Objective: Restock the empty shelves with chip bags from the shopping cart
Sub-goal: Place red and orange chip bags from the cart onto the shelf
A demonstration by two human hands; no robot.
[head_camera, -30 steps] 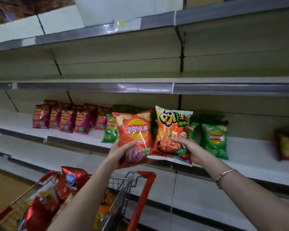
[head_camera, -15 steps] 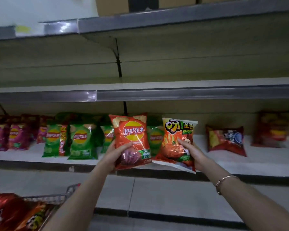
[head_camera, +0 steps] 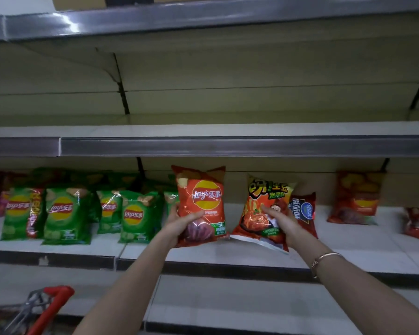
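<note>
The left grip, a bare hand, grasps a red Lay's bag by its lower left part, thumb across the front and fingers behind. The bag stands upright, long axis vertical, top seam up and printed face toward the camera. It reads "Lay's" with Chinese characters on a yellow disc, and "-50" on a green patch near the bottom. The right grip, with a bracelet at the wrist, grasps an orange bag at its lower right. This bag's long axis is near vertical with the top leaning right and the white bottom seam sloping down to the right. Its large yellow-green Chinese characters include "土豆", above a picture of red food in a bowl. Both bags are held side by side and apart over the front of the middle shelf; whether either touches it cannot be told. To the left on that white shelf stand green Lay's bags in a row, upright and facing out. Just behind the right grip leans a dark red bag, and farther right another red bag stands against the beige back panel. A grey price rail edges the upper shelf. At lower left shows the red handle of the shopping cart.
</note>
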